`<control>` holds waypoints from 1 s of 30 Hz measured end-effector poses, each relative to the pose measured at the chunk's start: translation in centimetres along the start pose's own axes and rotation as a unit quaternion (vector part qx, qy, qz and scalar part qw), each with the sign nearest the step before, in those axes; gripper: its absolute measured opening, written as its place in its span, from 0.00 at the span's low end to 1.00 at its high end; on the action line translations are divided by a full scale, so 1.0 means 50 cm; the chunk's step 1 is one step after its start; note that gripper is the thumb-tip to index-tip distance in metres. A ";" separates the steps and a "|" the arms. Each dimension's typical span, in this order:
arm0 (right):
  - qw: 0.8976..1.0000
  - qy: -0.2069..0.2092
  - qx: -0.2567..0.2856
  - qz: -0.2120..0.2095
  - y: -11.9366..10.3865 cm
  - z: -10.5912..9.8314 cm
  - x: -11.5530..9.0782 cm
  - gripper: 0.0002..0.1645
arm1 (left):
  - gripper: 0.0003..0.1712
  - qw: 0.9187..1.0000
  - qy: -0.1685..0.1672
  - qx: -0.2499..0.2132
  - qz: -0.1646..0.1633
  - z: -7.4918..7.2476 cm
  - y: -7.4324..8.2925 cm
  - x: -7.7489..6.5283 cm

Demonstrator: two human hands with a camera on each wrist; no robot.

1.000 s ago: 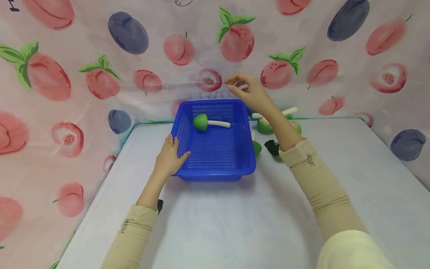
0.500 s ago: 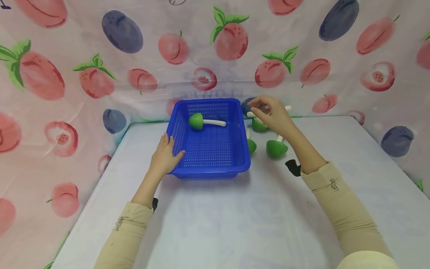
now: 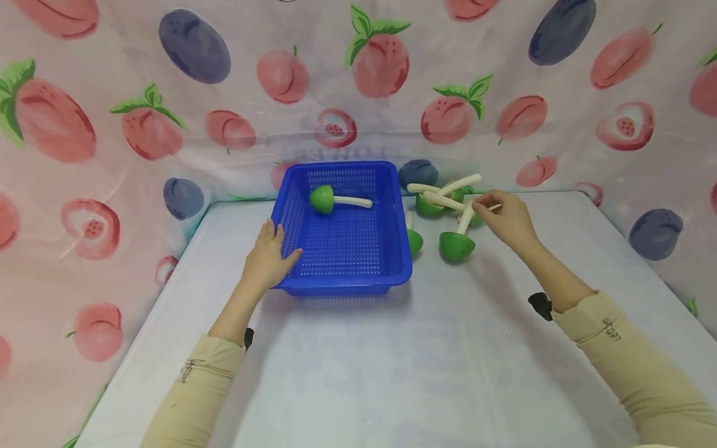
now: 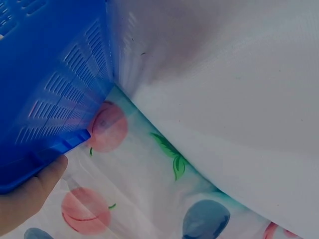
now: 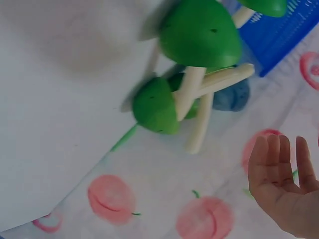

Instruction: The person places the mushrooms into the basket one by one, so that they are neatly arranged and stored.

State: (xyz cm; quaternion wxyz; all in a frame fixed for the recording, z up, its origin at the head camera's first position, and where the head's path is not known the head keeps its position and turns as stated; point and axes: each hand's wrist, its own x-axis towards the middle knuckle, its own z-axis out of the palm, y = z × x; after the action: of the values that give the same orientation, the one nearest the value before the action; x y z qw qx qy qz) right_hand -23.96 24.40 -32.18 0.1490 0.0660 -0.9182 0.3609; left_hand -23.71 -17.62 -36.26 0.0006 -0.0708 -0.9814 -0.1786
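Note:
On the left rim of a blue plastic basket (image 3: 336, 289) rests my left hand (image 3: 266, 258), thumb over the inner side and fingers straight along the edge. The left wrist view shows a finger (image 4: 50, 177) against the rim. Inside the basket lies one toy mushroom (image 3: 322, 200) with a green cap and white stem. My right hand (image 3: 506, 221) is beside several similar mushrooms right of the basket, fingertips overlapping a stem. In the right wrist view that hand (image 5: 281, 184) has parted fingers and nothing in them. The nearest mushroom (image 3: 456, 247) stands cap down, its stem leaning up.
The mushrooms cluster at the back right, some stems crossing; one mushroom (image 3: 414, 242) sits against the basket's right side. A white-covered table (image 3: 358, 373) spreads in front. Fruit-printed cloth (image 3: 358, 81) hangs behind and at the left.
My right hand has moved from above the basket's back right corner, rightward and down to the mushroom stems. The left hand stays on the basket rim. The view has shifted slightly.

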 end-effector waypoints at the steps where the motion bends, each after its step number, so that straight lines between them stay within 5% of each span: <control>1: 1.000 0.000 0.003 0.003 0.009 -0.003 -0.001 0.18 | 0.44 1.000 -0.001 0.001 0.000 -0.001 0.000 0.000; 5: 0.997 -0.036 0.035 0.052 0.042 -0.006 -0.004 0.24 | 0.44 1.000 0.000 -0.001 0.000 0.000 0.001 -0.001; 8: 0.984 -0.085 0.093 0.129 0.064 0.001 -0.007 0.31 | 0.44 1.000 -0.002 -0.001 0.000 -0.001 0.001 -0.001; 17: 0.916 -0.182 0.211 0.290 0.105 0.035 -0.002 0.51 | 0.45 1.000 -0.002 -0.001 0.002 0.000 0.000 -0.003; 24: 0.872 -0.236 0.255 0.346 0.142 0.055 0.012 0.61 | 0.45 1.000 0.002 -0.004 0.003 0.006 0.001 -0.004; 28: 0.827 -0.257 0.312 0.390 0.163 0.076 0.019 0.68 | 0.45 1.000 0.000 -0.003 0.002 0.002 0.001 -0.004; 30: 0.814 -0.270 0.336 0.390 0.160 0.085 0.019 0.69 | 0.44 1.000 0.005 -0.001 0.004 -0.003 0.000 -0.003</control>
State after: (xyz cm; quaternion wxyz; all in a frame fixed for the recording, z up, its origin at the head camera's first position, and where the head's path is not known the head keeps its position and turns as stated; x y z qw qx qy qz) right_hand -27.63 27.35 -39.98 -0.2898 -0.1574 -0.6919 0.6423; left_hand -23.58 -17.69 -36.11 0.0058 -0.0737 -0.9809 -0.1797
